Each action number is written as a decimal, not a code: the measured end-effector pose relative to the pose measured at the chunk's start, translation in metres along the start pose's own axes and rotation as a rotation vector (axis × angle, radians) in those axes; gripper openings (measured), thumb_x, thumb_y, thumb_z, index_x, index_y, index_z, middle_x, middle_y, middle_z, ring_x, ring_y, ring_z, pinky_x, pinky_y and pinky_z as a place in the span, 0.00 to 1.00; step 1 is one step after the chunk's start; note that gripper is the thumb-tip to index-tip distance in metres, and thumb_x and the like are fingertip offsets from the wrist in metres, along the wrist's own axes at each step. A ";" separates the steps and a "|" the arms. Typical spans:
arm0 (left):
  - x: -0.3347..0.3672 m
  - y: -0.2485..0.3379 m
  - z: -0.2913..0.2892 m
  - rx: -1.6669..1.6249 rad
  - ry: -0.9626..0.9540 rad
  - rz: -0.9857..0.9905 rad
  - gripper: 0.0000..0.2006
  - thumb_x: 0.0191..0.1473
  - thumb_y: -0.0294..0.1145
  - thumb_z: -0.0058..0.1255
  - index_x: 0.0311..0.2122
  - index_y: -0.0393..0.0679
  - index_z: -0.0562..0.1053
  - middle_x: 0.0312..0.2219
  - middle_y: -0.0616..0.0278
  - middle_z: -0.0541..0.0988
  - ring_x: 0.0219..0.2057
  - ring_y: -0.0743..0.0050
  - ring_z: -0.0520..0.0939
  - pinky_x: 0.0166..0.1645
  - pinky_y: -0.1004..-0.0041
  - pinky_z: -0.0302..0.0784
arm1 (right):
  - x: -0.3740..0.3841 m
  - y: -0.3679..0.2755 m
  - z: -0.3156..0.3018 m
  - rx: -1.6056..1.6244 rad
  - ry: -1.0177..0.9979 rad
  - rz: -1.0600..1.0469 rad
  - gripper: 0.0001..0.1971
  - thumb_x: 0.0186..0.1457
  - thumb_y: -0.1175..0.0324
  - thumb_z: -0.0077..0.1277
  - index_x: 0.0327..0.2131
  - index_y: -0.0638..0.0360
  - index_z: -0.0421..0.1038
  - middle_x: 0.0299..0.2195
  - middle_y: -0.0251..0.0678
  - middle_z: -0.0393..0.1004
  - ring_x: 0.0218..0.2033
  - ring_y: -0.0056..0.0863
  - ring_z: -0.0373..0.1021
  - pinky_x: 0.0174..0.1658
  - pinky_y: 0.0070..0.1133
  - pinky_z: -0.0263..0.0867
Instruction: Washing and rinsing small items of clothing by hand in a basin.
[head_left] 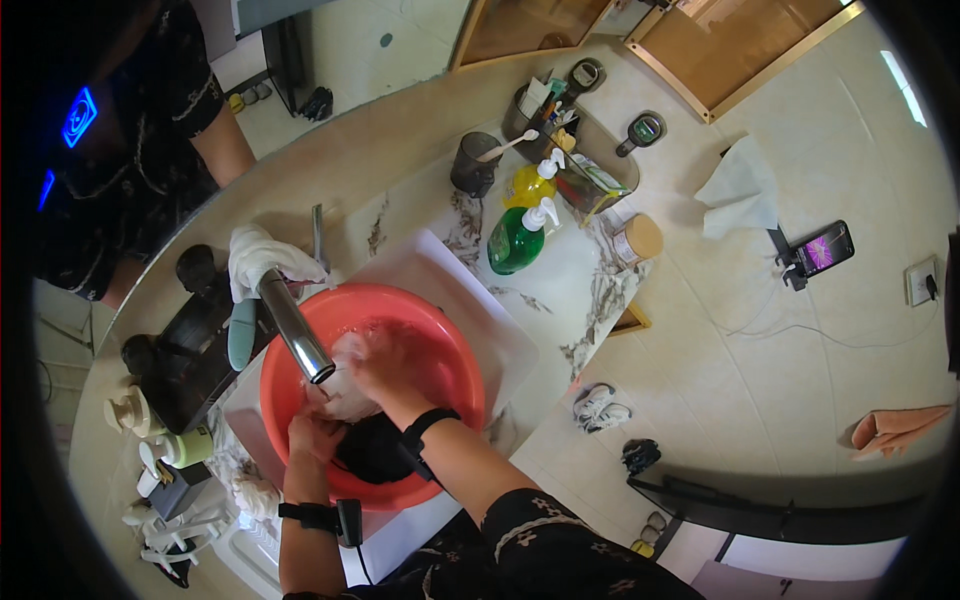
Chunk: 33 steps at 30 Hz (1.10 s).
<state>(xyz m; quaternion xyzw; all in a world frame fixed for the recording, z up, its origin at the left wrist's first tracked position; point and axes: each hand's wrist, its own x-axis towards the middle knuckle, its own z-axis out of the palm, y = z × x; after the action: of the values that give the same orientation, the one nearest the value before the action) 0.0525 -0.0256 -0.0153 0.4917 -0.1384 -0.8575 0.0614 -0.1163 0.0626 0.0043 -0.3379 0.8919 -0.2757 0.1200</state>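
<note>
A red plastic basin (470, 385) stands in the white sink (425, 262) under a metal faucet (293, 322). Inside it lie water, a pale wet cloth (345, 398) and a dark cloth (378, 450). My right hand (385, 362), a little smeared by motion, closes on the pale cloth near the middle of the basin. At the basin's left side my left hand (315, 438) has curled fingers at the lower edge of the same cloth, beside the dark one. The fingertips of both hands are partly hidden.
A white cloth (262, 258) drapes over the faucet's base. Behind the sink stand a green pump bottle (515, 242), a yellow pump bottle (530, 185) and a dark cup (474, 168). A black tray (190, 350) and several bottles line the left side. A phone (822, 248) hangs at the right wall.
</note>
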 end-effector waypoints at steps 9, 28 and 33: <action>-0.022 0.018 0.038 0.158 0.125 0.064 0.23 0.48 0.44 0.40 0.49 0.49 0.65 0.44 0.60 0.70 0.46 0.54 0.69 0.52 0.49 0.59 | 0.013 -0.003 -0.025 -0.059 -0.255 0.050 0.26 0.44 0.60 0.53 0.50 0.46 0.61 0.54 0.45 0.55 0.55 0.45 0.52 0.53 0.36 0.56; -0.012 -0.030 0.040 -0.179 -0.321 0.125 0.20 0.57 0.45 0.30 0.48 0.45 0.67 0.43 0.59 0.74 0.42 0.62 0.75 0.47 0.65 0.70 | -0.056 -0.098 -0.043 0.165 -0.147 -0.267 0.10 0.53 0.60 0.43 0.28 0.57 0.65 0.26 0.44 0.72 0.27 0.45 0.70 0.26 0.36 0.66; -0.031 -0.048 0.048 -0.037 -0.193 0.017 0.19 0.58 0.42 0.31 0.49 0.45 0.66 0.42 0.59 0.74 0.42 0.64 0.75 0.47 0.66 0.70 | -0.046 -0.060 -0.039 0.165 -0.257 -0.085 0.16 0.56 0.54 0.37 0.29 0.56 0.68 0.25 0.46 0.72 0.27 0.45 0.70 0.31 0.38 0.65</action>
<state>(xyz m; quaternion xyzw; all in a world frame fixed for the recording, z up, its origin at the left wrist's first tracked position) 0.0283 0.0359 0.0195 0.4043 -0.1321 -0.9028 0.0638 -0.0660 0.0719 0.0716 -0.3968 0.8284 -0.3071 0.2490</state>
